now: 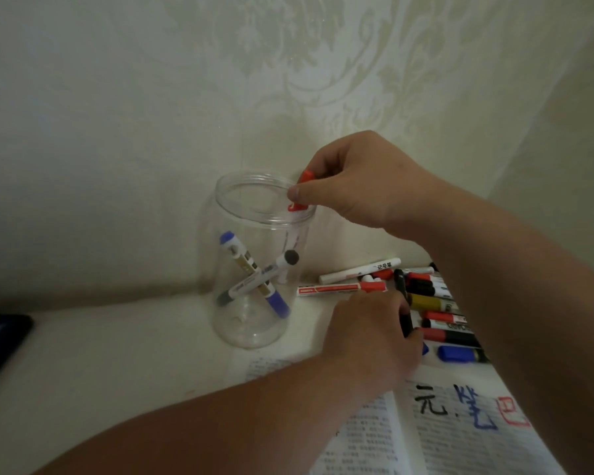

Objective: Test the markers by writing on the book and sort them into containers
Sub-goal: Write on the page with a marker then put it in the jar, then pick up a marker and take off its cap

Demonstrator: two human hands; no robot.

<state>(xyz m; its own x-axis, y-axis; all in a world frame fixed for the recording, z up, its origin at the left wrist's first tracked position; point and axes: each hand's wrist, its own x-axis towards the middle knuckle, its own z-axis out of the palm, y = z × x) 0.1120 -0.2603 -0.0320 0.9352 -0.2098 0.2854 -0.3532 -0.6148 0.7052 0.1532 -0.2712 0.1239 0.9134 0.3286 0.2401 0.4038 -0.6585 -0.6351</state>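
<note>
Looks like a home, not a lab or shop. The wall is papered in pale cream with an embossed damask leaf pattern, the sort of finish a living room or bedroom gets. Two papered walls meet in a corner just behind the work spot. The surface is a plain off-white top butting against the wall, in dim, warm light. The container is a clear wide-mouth plastic jar, food-storage type. The writing pad is an open printed book with big handwritten characters over the dense text. A loose pile of markers lies beside it, mixed household stationery. Dark flat object at the left edge, can't tell what.
</note>
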